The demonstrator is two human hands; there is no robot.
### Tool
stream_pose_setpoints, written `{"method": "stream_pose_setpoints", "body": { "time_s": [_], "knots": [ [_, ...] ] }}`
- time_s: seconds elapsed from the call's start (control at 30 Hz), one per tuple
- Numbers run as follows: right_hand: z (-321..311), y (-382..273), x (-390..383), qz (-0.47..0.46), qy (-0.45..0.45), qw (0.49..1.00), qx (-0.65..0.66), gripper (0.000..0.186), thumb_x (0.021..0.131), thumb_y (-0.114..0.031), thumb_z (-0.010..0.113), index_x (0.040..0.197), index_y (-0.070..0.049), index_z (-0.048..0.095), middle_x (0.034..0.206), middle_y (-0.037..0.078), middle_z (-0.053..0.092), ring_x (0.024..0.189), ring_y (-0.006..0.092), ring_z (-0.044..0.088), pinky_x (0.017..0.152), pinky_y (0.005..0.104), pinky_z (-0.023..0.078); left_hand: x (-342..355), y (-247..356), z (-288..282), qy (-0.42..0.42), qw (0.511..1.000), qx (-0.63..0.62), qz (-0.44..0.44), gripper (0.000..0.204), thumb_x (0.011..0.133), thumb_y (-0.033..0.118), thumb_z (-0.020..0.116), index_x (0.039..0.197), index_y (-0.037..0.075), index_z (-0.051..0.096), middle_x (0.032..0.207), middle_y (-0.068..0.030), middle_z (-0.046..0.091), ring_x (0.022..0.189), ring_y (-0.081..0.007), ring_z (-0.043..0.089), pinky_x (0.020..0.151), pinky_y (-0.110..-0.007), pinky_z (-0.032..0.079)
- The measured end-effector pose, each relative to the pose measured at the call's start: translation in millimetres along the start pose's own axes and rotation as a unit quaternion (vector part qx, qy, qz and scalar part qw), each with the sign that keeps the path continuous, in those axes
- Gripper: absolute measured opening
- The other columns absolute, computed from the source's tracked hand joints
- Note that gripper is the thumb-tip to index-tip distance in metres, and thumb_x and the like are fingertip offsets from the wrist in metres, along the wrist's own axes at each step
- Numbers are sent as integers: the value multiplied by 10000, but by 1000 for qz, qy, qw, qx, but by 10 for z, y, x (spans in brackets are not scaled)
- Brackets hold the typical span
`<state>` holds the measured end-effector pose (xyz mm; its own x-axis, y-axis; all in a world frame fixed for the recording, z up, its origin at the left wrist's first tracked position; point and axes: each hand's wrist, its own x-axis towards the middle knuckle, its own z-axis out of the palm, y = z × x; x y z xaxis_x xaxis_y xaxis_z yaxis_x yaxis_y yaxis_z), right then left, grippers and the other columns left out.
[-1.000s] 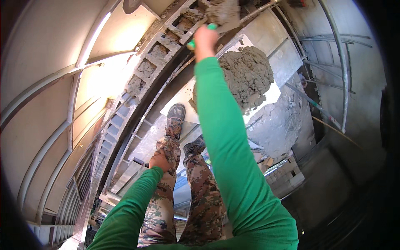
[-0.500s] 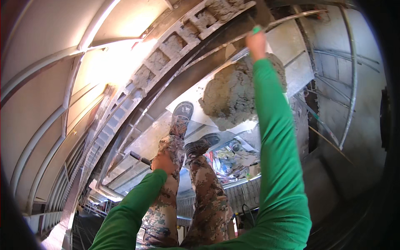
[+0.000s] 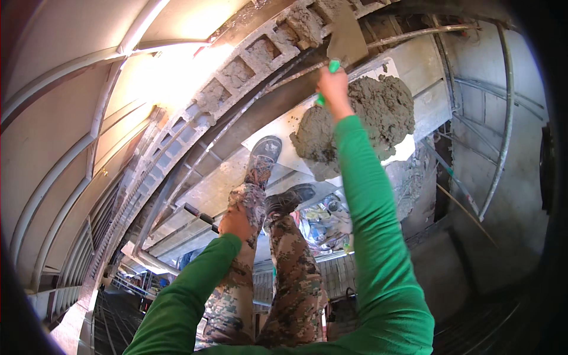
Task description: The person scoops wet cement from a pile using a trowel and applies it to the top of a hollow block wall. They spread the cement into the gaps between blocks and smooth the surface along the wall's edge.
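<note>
My right hand (image 3: 335, 90) is wrapped round the green handle of a trowel (image 3: 348, 40). The trowel's broad blade reaches the edge of a hollow block wall (image 3: 251, 50), whose open cells hold some grey mortar. Below and right of that hand, a heap of wet mortar (image 3: 387, 112) lies on a white board (image 3: 407, 149). Down by my left knee, my left hand (image 3: 235, 223) is closed on a dark rod-like handle (image 3: 198, 213); its other end is hidden behind the fingers and leg.
I stand high on scaffold planks (image 3: 204, 192), boots (image 3: 264, 155) close to the mortar board. Metal scaffold tubes (image 3: 504, 118) rise at the right. A long pole (image 3: 408, 35) runs beyond the board. A littered patch (image 3: 325, 225) shows below the planks. Bright framed panels (image 3: 59, 106) stand left.
My right hand has moved left and nearer with the trowel, whose blade now shows plainly at the block wall. My left hand keeps its hold by the knee. The view has shifted slightly.
</note>
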<state>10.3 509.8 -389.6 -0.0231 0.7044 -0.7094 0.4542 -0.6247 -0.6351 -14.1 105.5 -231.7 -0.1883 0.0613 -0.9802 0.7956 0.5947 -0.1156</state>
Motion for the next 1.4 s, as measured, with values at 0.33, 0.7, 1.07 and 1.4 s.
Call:
{"method": "stream_pose_setpoints", "body": {
  "time_s": [0.33,0.7,1.07,1.4],
  "knots": [
    [1052,565,-1033,110,27,964,242,141,861,-114,548,842,-9,457,557,88,523,396,197,517,367,356,446,127,-17,99,-14,1000,-8,20,1047,677,530,733,1430,-19,255,1235,-270,507,1021,-431,610,663,-569,558],
    [336,968,-238,-51,56,995,-63,321,808,-225,626,951,54,556,831,266,641,801,420,654,722,475,520,122,112,32,20,998,21,48,994,648,473,751,1384,-54,341,1099,-251,583,937,-361,652,807,-417,547],
    [-322,-309,896,-306,35,857,-412,225,900,-152,470,1038,3,557,973,263,660,936,431,643,816,502,521,133,37,127,13,1000,-4,21,1006,676,480,753,1414,-20,288,1164,-259,550,1012,-389,628,802,-428,554],
    [-1110,1450,-985,-157,27,926,-344,335,839,-250,606,1020,22,533,840,271,640,800,448,628,698,521,514,124,22,349,42,998,32,25,1059,673,510,745,1443,-23,250,1160,-245,556,1002,-376,629,838,-420,534]
  ]
}}
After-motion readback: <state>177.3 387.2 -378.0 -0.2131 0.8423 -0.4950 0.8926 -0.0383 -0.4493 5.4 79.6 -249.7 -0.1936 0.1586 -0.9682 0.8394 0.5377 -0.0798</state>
